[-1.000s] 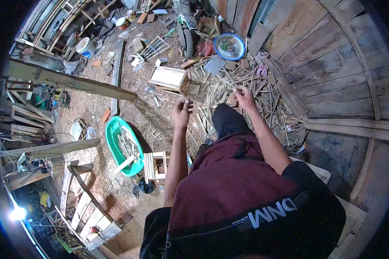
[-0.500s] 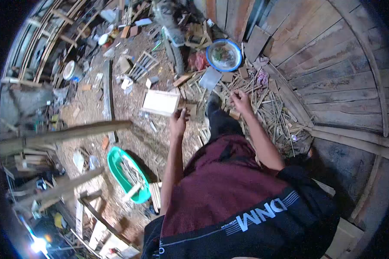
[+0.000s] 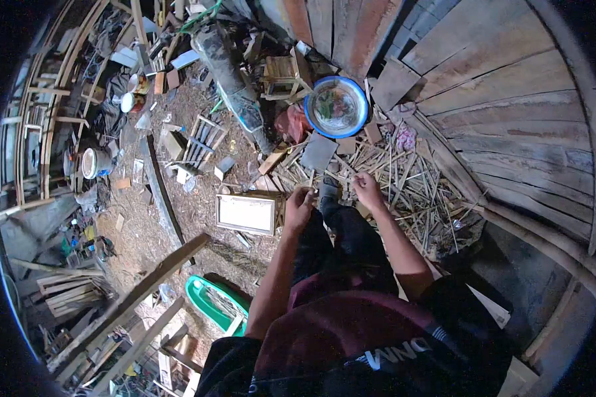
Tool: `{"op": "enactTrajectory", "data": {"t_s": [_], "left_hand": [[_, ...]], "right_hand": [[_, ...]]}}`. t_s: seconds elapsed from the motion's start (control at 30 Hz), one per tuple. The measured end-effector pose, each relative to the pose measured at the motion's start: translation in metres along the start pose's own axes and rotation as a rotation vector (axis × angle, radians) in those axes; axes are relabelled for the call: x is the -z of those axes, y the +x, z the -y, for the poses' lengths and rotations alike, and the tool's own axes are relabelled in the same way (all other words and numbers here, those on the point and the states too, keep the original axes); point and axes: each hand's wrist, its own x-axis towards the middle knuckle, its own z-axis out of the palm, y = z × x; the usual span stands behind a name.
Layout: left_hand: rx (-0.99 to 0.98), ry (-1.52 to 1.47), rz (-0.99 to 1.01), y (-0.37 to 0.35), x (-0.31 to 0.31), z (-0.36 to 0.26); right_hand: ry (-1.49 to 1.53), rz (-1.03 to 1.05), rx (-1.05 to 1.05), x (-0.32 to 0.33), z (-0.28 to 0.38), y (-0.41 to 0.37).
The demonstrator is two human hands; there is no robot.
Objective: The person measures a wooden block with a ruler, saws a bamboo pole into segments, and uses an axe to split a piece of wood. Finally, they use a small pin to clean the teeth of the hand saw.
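Note:
My left hand (image 3: pixel 300 206) is held out over the floor with its fingers curled into a pinch. What it holds, if anything, is too small to make out. Just left of it lies a wooden box or frame (image 3: pixel 246 214) with a bright white face. To the right, my right hand (image 3: pixel 367 190) has its thumb and fingertips pressed together above scattered thin wood sticks (image 3: pixel 414 198). A dark shoe (image 3: pixel 328 190) shows between the two hands. Beyond them, a flat grey square piece (image 3: pixel 319 152) lies on the litter.
A blue-rimmed basin (image 3: pixel 336 107) stands ahead by the plank wall (image 3: pixel 503 99). A green tub (image 3: pixel 212 301) with sticks sits at lower left, near a wooden beam (image 3: pixel 132 298). Farther left are a white bucket (image 3: pixel 96 163) and a long board (image 3: pixel 159 188) on the ground.
The camera view has shifted, and the body appears lower in the picture. My left hand has moved right and away from the white-faced box, closer to my right hand, which stays pinched.

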Motion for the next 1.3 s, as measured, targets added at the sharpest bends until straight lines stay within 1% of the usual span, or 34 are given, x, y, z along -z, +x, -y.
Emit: {"op": "enactTrajectory", "data": {"t_s": [0.03,0.07,0.1,0.13,0.17,0.2,0.27,0.3,0.4,0.43,0.53,0.57,0.6,0.63,0.67,0.7,0.73,0.77,0.8,0.83,0.87,0.9,0.93,0.97,1.0,1.03,1.07,1.13,1.23,1.3], "left_hand": [[0.072,-0.035,0.04,0.003,0.004,0.004],[0.072,-0.021,0.055,0.008,0.007,0.005],[0.072,-0.005,0.072,0.014,0.01,0.005],[0.072,0.01,0.088,0.024,0.014,0.006],[0.167,-0.026,0.08,0.037,0.017,0.017],[0.159,-0.012,0.073,0.047,0.015,0.015],[0.125,0.012,0.079,0.086,0.003,0.012],[0.114,-0.05,0.107,0.109,-0.006,0.018],[-0.026,0.067,0.155,0.191,-0.04,0.059],[0.009,0.039,0.172,0.219,-0.053,0.076],[-0.194,0.249,0.268,0.312,-0.088,0.143],[-0.289,0.331,0.24,0.347,-0.1,0.174],[-0.373,0.414,0.213,0.377,-0.109,0.21],[-0.34,0.464,0.234,0.397,-0.122,0.21],[-0.376,0.52,0.275,0.418,-0.129,0.22],[-0.239,0.421,0.325,0.442,-0.14,0.236],[-0.337,0.355,0.274,0.458,-0.157,0.249],[-0.415,0.32,0.273,0.483,-0.168,0.279],[-0.496,0.285,0.272,0.508,-0.179,0.308],[-0.493,0.289,0.276,0.528,-0.191,0.326],[-0.489,0.294,0.278,0.543,-0.202,0.337],[-0.477,0.3,0.278,0.552,-0.211,0.349],[-0.393,0.23,0.303,0.561,-0.219,0.356],[-0.309,0.158,0.324,0.569,-0.226,0.361],[-0.226,0.087,0.342,0.579,-0.23,0.37],[-0.261,0.056,0.367,0.596,-0.234,0.385],[-0.292,0.025,0.392,0.612,-0.239,0.399],[-0.327,-0.051,0.408,0.632,-0.245,0.416],[-0.348,-0.129,0.354,0.65,-0.246,0.42],[-0.244,-0.238,0.376,0.654,-0.243,0.418]], "right_hand": [[-0.046,-0.017,-0.042,-0.004,0.005,0.004],[-0.091,-0.037,-0.081,-0.004,0.008,0.012],[0.132,-0.116,0.053,-0.027,-0.034,0.027],[0.149,-0.147,0.074,-0.021,-0.016,0.03],[0.167,-0.186,0.022,-0.027,-0.02,0.04],[0.186,-0.227,-0.038,-0.03,-0.02,0.046],[0.132,-0.202,-0.159,-0.026,-0.028,0.064],[0.105,-0.186,-0.222,-0.025,-0.032,0.072],[0.04,-0.423,-0.071,-0.044,-0.068,0.107],[0.115,-0.386,-0.117,-0.048,-0.086,0.12],[0.109,-0.405,-0.069,-0.067,-0.145,0.171],[0.074,-0.384,-0.022,-0.079,-0.184,0.195],[0.064,-0.433,0.024,-0.085,-0.209,0.217],[0.022,-0.418,-0.034,-0.094,-0.24,0.24],[-0.014,-0.41,-0.08,-0.106,-0.284,0.267],[-0.002,-0.442,-0.005,-0.122,-0.339,0.297],[-0.095,-0.458,-0.035,-0.119,-0.342,0.316],[-0.127,-0.492,-0.066,-0.118,-0.348,0.335],[-0.112,-0.547,-0.01,-0.123,-0.374,0.361],[-0.126,-0.674,0.173,-0.123,-0.384,0.384],[-0.246,-0.656,0.153,-0.121,-0.399,0.403],[-0.251,-0.623,0.071,-0.124,-0.411,0.421],[-0.26,-0.588,-0.012,-0.126,-0.422,0.439],[-0.159,-0.469,-0.14,-0.127,-0.434,0.468],[-0.273,-0.483,-0.033,-0.129,-0.466,0.497],[-0.301,-0.47,-0.05,-0.128,-0.457,0.507],[-0.298,-0.348,-0.187,-0.122,-0.453,0.524],[-0.296,-0.496,-0.064,-0.129,-0.467,0.546],[-0.294,-0.524,-0.125,-0.125,-0.478,0.567],[-0.3,-0.574,-0.042,-0.124,-0.486,0.572]]}}
